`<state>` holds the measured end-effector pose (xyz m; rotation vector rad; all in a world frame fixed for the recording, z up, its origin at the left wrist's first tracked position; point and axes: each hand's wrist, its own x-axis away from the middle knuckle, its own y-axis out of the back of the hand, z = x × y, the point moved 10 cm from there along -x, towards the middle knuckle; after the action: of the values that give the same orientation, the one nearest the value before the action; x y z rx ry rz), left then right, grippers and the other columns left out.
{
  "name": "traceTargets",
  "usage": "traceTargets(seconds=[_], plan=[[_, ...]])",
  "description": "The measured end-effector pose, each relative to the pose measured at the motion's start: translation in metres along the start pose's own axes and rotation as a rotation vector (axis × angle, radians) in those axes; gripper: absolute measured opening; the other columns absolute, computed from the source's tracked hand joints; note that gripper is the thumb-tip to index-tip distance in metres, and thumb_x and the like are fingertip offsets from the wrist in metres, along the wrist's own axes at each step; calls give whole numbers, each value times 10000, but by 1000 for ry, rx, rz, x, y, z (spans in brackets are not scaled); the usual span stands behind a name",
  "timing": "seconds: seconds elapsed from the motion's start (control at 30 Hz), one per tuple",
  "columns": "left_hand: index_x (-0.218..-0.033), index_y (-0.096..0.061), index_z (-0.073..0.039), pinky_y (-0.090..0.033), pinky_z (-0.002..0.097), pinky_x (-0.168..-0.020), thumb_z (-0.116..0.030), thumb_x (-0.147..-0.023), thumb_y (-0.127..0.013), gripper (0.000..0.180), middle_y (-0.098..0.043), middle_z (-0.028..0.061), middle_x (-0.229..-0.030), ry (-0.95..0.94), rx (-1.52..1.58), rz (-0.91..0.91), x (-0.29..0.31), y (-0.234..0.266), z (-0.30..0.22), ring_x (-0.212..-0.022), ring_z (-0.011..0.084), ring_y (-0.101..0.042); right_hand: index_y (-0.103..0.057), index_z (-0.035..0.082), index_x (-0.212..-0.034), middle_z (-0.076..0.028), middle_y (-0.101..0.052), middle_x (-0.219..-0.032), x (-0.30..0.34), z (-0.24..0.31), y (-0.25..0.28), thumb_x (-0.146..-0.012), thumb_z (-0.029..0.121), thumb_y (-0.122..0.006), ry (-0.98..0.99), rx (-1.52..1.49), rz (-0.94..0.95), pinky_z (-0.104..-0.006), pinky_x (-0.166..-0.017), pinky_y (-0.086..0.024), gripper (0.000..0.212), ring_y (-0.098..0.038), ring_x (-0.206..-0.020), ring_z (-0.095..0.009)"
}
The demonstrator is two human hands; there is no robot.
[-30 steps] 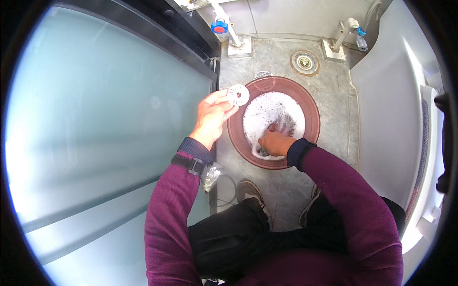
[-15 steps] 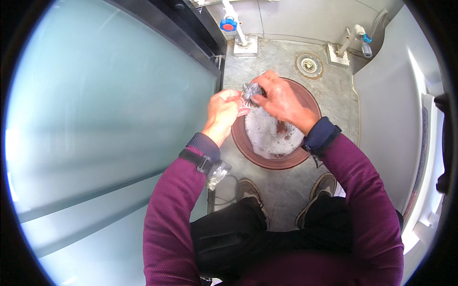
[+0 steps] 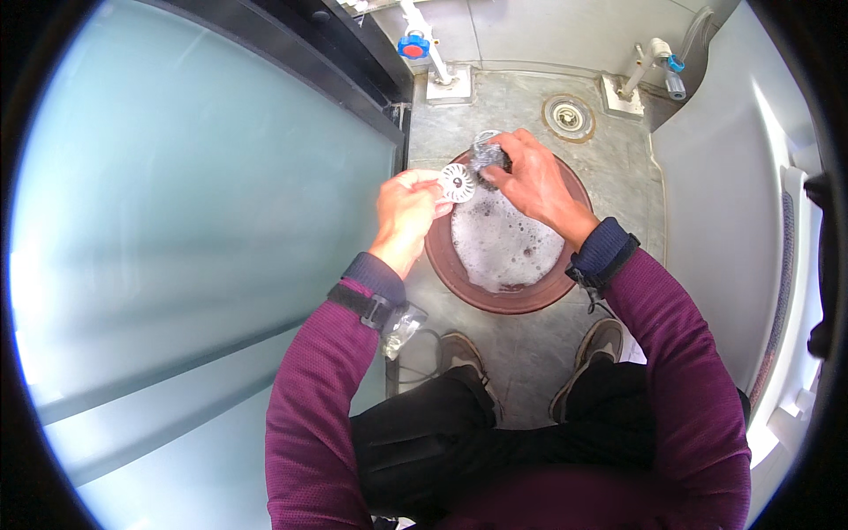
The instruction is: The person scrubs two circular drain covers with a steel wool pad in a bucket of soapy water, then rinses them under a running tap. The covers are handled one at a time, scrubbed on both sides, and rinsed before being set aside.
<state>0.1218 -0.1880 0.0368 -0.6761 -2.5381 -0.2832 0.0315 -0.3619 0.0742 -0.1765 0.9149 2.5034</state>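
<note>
Pinched at its edge by my left hand (image 3: 408, 208) is a small round white slotted drain cover (image 3: 458, 183), its slotted face showing. My right hand (image 3: 539, 181) grips a silvery-grey wire scouring pad (image 3: 488, 161), held just right of the drain cover and slightly apart from it. Beneath both hands stands a round brown basin (image 3: 508, 302) holding foamy, soapy water (image 3: 503, 238). A pale rim shows at the far side of the pad; I cannot make out what it belongs to.
A floor drain (image 3: 568, 118) lies beyond the basin. Pipes with a blue-and-red valve (image 3: 413, 47) and a blue-handled valve (image 3: 675, 64) rise at the back. A frosted glass panel (image 3: 203, 212) borders the left, a white curved panel (image 3: 715, 177) the right. My shoes (image 3: 462, 352) are near the basin.
The scouring pad has come off the drain cover, moving right with my right hand. The drain cover's slotted face is now in plain sight. Foam has spread over the dark gap in the water.
</note>
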Motion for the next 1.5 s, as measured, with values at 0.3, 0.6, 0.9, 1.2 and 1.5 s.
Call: traceTargets(seconds=[0.3, 0.6, 0.9, 1.2, 1.5], plan=[[-1151, -666, 66, -619, 337, -845, 70, -950, -595, 213, -730, 140, -1083, 0, -11, 85, 3, -8, 3, -906, 206, -722, -676, 28, -1086, -249, -601, -1048, -2, 11, -13, -834, 89, -675, -27, 15, -31, -518, -855, -542, 260, -647, -958, -462], [-1215, -611, 54, -590, 442, -942, -301, -995, -621, 418, -702, 183, -1086, 265, 269, 160, 0, -7, 26, -1013, 290, -705, -728, 71, -1085, -225, -642, -1039, 9, 26, -31, -793, 116, -697, 33, -17, 297, -505, -871, -545, 297, -660, -991, -427], [-1140, -639, 1, -611, 425, -852, -379, -997, -665, 407, -716, 129, -1019, 275, 134, 78, -6, -5, 26, -915, 219, -718, -742, 126, -1043, -125, -621, -1059, 15, 45, -35, -719, 37, -692, 165, -204, 251, -462, -791, -556, 339, -652, -989, -361], [-1189, -666, -8, -629, 341, -832, -63, -1021, -612, 185, -743, 115, -1080, 107, 109, 33, -6, 19, 19, -905, 172, -724, -698, 68, -1009, -185, -596, -1109, 47, -27, -74, -733, 52, -664, 161, 289, 593, -484, -810, -556, 278, -660, -982, -374], [-1275, -653, -11, -610, 321, -880, -66, -1012, -619, 272, -740, 95, -1125, 90, -27, 19, -8, 16, 18, -943, 167, -717, -703, 4, -960, -297, -651, -1134, 135, -73, -165, -909, 87, -586, 140, 398, 772, -500, -750, -602, 152, -733, -904, -406]])
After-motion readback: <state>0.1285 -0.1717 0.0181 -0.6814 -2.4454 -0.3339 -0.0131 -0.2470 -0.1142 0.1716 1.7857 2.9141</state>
